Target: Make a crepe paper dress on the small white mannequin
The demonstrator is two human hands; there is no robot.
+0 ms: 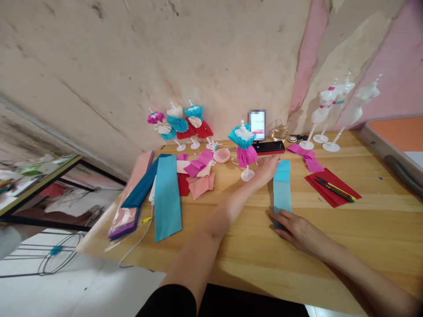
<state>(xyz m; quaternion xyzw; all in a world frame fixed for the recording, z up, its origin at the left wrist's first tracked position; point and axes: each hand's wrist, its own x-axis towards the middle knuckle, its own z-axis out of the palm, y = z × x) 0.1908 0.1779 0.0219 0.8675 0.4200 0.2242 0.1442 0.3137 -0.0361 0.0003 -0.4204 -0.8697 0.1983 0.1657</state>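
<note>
A folded light-blue crepe paper strip (282,191) lies lengthwise on the wooden table (363,233), with a deeper blue band at its far end. My right hand (295,231) lies over its near end, fingers pressing across the paper. My left hand (267,171) rests on the wood beside the strip's far end, holding nothing. Just beyond those fingers stands a small white dress form (243,149) wearing a blue and pink paper dress. Its white base (247,175) sits close to my left hand.
Blue, red and pink paper sheets (168,198) cover the table's left side, with several paper-dressed forms (178,125) behind them. Scissors (333,188) lie on red paper to the right. A black phone (269,147), a glass (280,130) and white dress forms (325,114) stand along the wall.
</note>
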